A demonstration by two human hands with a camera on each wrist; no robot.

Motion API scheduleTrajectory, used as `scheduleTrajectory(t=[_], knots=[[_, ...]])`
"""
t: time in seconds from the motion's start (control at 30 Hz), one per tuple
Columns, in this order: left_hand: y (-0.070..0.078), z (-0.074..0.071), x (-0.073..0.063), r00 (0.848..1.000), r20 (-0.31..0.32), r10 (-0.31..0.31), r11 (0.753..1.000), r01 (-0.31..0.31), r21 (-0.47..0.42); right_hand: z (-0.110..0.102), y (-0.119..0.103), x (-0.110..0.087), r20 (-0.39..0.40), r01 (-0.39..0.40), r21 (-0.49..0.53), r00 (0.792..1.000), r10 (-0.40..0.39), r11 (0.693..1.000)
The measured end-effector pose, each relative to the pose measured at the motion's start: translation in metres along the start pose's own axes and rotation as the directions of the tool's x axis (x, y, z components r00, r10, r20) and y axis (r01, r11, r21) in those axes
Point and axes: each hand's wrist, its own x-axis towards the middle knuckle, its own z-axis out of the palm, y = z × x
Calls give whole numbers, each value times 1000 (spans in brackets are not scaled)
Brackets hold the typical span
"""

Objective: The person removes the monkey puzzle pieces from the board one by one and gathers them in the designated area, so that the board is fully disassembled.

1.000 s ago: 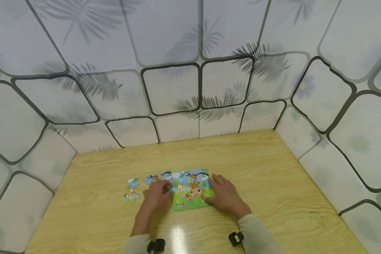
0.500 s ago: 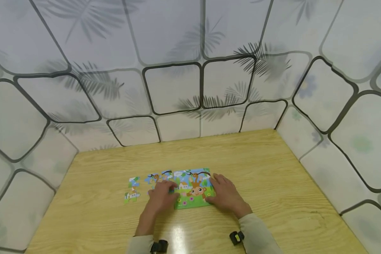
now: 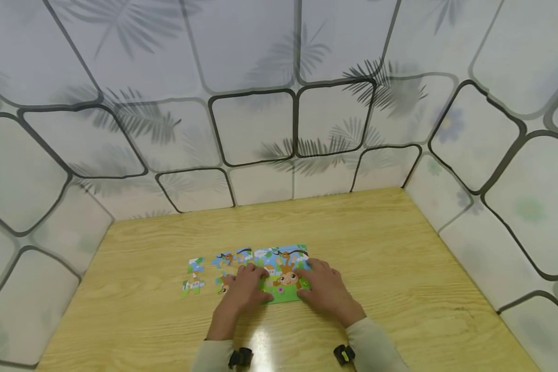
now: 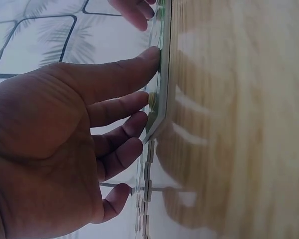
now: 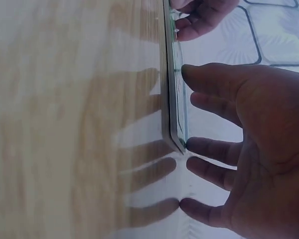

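A flat square puzzle board (image 3: 288, 294) with a monkey picture lies on the wooden table. My left hand (image 3: 245, 289) overlaps its left side. In the left wrist view, the left thumb (image 4: 150, 56) touches the board, while the index fingertip meets a small raised edge of a puzzle piece (image 4: 152, 99). Thumb and index finger stand apart. My right hand (image 3: 326, 287) lies over the board's right side, its fingers loosely spread and fingertips at the edge in the right wrist view. Loose puzzle pieces (image 3: 232, 257) lie left of the board, partly hidden behind the left hand.
Another pair of joined puzzle pieces (image 3: 194, 276) lies farther left on the table (image 3: 376, 237). A patterned fabric wall (image 3: 260, 129) encloses the table at the back and both sides. Dark wrist cameras (image 3: 240, 357) are strapped at the sleeves.
My left hand has moved right from the loose pieces onto the board's left side, uncovering a monkey-face piece. The right hand's fingers have shifted slightly inward over the board.
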Motion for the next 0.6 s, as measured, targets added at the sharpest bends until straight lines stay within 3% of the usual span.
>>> scheduleTrajectory(t=[0.2, 0.6], knots=[[1, 0, 6, 1000, 28, 0, 1000, 0, -10, 3, -5, 2, -20, 58, -26, 998, -58, 998], [-1, -1, 7, 999, 47, -1, 997, 5, -76, 8, -10, 8, -33, 15, -32, 999, -17, 999]])
